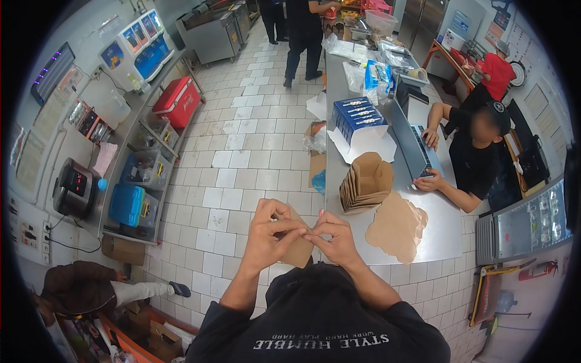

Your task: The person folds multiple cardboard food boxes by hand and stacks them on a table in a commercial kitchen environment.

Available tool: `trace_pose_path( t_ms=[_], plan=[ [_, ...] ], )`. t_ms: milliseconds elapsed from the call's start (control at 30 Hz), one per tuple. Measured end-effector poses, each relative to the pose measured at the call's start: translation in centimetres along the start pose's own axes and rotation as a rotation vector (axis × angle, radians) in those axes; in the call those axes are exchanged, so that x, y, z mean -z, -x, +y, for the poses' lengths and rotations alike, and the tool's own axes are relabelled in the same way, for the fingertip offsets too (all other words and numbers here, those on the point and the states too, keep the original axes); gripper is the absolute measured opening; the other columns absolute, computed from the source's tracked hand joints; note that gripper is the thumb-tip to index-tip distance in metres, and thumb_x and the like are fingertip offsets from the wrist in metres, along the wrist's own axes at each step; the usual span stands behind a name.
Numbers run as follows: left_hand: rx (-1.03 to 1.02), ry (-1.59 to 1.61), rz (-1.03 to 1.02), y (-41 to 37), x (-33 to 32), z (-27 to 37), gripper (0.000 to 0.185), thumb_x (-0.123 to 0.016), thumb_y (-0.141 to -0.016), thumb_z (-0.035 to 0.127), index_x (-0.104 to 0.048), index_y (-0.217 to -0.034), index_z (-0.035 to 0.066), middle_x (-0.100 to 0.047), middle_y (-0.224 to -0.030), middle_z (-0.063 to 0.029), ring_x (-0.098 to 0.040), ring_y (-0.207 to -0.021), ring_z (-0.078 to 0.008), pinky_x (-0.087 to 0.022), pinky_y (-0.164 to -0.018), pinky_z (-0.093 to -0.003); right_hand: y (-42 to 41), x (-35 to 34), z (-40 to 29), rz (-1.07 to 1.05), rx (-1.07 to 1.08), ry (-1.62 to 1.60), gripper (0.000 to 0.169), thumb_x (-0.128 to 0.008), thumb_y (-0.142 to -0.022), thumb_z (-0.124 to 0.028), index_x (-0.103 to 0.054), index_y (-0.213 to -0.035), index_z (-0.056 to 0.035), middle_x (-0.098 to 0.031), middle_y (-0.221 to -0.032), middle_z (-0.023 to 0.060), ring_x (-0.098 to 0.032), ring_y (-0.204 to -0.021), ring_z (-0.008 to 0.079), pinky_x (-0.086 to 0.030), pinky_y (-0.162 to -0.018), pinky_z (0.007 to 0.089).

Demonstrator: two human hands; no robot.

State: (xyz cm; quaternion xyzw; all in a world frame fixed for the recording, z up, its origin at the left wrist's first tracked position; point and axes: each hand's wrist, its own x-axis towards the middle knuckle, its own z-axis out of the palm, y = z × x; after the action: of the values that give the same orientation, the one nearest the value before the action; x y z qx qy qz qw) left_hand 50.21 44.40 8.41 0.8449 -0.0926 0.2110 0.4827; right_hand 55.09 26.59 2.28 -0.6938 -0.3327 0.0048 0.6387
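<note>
In front of my chest, a brown kraft paperboard box piece [298,252] is held up, partly folded. My left hand [271,233] grips its edge from the left, thumb and fingers pinched together. From the other side, my right hand [335,238] pinches the same edge, fingertips meeting those of the left. The fingers hide much of the fold. To the right, a nested stack of folded kraft boxes [363,183] stands on the steel table [345,252]. Beside that stack lies a fanned pile of flat kraft blanks [396,224].
A blue printed carton [358,119] stands farther along the table, near a laptop [411,140] used by a seated person [476,154]. Shelving on the left holds a red cooler [178,102] and plastic bins. Other people stand farther off; another person [81,290] is at lower left.
</note>
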Motion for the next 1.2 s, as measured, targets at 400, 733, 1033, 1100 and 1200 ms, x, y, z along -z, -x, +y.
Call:
trace_pose_path(
  t_ms=[400,733,1033,1100,1200],
  plan=[
    [0.525,0.874,-0.092,2.1,2.8,-5.3,0.053,-0.067,-0.088,0.02,-0.046,-0.131,-0.002,-0.056,-0.117,-0.0105,-0.056,-0.108,-0.0189,-0.051,-0.086,-0.0325,-0.8,1.3,0.2,0.107,-0.068,-0.136,0.009,-0.068,-0.081,0.0,-0.07,-0.089,0.0016,-0.056,-0.075,0.005,-0.05,-0.067,0.013,-0.041,-0.06,0.0264],
    [0.745,1.15,-0.277,3.4,0.6,-5.8,0.037,-0.053,-0.097,0.016,-0.053,-0.121,-0.013,-0.062,-0.117,-0.0169,-0.06,-0.11,-0.0227,-0.046,-0.096,-0.0346,-1.1,0.9,-1.4,-0.054,0.358,0.538,0.044,-0.067,-0.074,0.004,-0.068,-0.116,-0.0099,-0.057,-0.095,0.0069,-0.053,-0.081,0.0219,-0.047,-0.069,0.0308],
    [0.65,1.461,-0.289,3.7,-0.3,-5.3,0.051,-0.056,-0.095,0.019,-0.039,-0.137,-0.005,-0.049,-0.134,-0.0163,-0.048,-0.125,-0.0231,-0.043,-0.1,-0.0381,-1.0,0.7,-0.1,0.019,0.126,0.121,0.008,-0.069,-0.077,0.0,-0.069,-0.084,-0.0023,-0.053,-0.106,0.0106,-0.05,-0.092,0.0233,-0.043,-0.078,0.0322],
    [0.625,1.404,-0.228,4.0,-0.6,-5.2,0.051,-0.057,-0.094,0.019,-0.039,-0.137,-0.001,-0.049,-0.133,-0.0143,-0.048,-0.124,-0.0223,-0.043,-0.1,-0.0374,-0.7,0.1,0.3,0.046,0.078,-0.008,0.006,-0.069,-0.079,-0.003,-0.064,-0.082,-0.0019,-0.051,-0.105,0.0109,-0.048,-0.097,0.0237,-0.041,-0.084,0.0335],
    [0.529,1.035,-0.246,4.4,-1.2,-4.7,0.048,-0.058,-0.094,0.019,-0.042,-0.135,0.001,-0.053,-0.128,-0.0121,-0.051,-0.12,-0.0223,-0.044,-0.097,-0.0372,-1.1,-1.4,-0.6,0.192,0.027,-0.029,0.012,-0.069,-0.081,-0.007,-0.059,-0.084,-0.0031,-0.048,-0.105,0.0111,-0.044,-0.104,0.0237,-0.037,-0.091,0.0347]
  ],
)
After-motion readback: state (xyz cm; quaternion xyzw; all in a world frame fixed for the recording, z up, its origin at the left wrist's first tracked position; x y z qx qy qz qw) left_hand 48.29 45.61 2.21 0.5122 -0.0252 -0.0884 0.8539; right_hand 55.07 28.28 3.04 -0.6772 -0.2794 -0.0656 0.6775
